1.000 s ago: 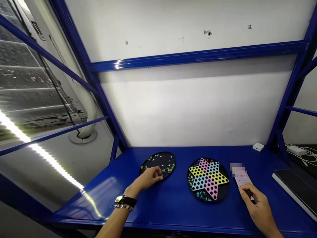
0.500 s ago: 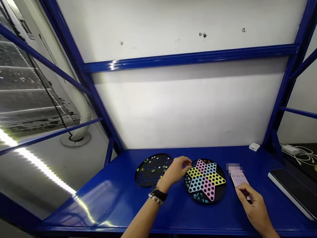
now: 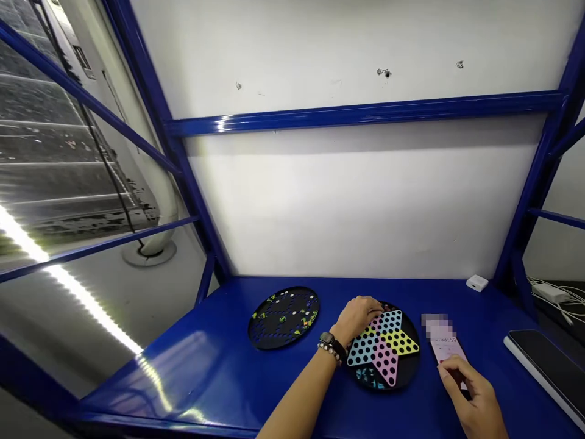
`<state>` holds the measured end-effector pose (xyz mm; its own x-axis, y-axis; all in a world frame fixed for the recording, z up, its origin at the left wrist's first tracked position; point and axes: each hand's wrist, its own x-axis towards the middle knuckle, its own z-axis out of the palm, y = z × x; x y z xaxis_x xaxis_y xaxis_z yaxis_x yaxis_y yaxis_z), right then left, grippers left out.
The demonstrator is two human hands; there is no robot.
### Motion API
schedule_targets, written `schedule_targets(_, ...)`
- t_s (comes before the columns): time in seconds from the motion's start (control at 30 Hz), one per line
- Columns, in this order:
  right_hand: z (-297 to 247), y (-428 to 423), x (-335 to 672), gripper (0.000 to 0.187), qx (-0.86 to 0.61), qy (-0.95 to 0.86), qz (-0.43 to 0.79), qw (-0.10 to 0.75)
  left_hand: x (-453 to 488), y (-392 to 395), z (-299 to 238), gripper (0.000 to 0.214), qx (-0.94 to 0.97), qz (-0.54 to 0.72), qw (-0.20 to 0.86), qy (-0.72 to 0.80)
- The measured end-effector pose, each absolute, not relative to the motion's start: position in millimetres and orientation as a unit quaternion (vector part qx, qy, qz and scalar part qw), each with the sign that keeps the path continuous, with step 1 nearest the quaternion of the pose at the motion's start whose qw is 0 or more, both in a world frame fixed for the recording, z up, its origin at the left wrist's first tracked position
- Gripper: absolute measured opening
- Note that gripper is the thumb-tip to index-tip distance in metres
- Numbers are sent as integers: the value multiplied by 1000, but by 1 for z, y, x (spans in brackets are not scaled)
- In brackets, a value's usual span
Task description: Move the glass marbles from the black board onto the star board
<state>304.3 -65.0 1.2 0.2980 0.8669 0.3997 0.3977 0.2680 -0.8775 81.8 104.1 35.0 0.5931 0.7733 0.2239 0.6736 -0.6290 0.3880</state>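
Note:
A round black tray [image 3: 407, 373] bears a Chinese checkers star board [image 3: 384, 344] with pink, blue and yellow points full of holes. Small bluish pieces [image 3: 371, 377] show in the tray below the star. My left hand [image 3: 359, 318], with a watch and beaded bracelet, reaches over the upper left of this board. Its fingers are bent together at the far rim and the tips are hidden, so I cannot see what they hold. My right hand [image 3: 473, 390] is closed at the lower end of a phone [image 3: 445, 346] with a pink timer screen, thumb and forefinger at its left edge.
Left of the star board lies another round black tray [image 3: 274, 326] with scattered yellow-green pieces. On the blue table [image 3: 219, 366] are also a white box [image 3: 477, 283], a dark flat device [image 3: 548, 366] and white cables [image 3: 567, 299]. Blue frame bars surround the table.
My left hand has moved right, from the star board's left rim to over its upper left part, uncovering the other tray. My right hand stays by the phone. The view has shifted slightly.

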Motion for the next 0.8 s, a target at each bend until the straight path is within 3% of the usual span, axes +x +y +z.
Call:
schedule_targets(0.2,4,-67,306,33,-566,-581,222,542,-20,87,39,34,825,207,57,523)
schedule_targets(0.47,-1,-65,314,31,-556,-615,212,518,-190,71,26,52,664,102,-12,741)
schedule_targets(0.8,4,-70,306,35,-577,-571,217,542,-199,86,29,38,666,59,43,742)
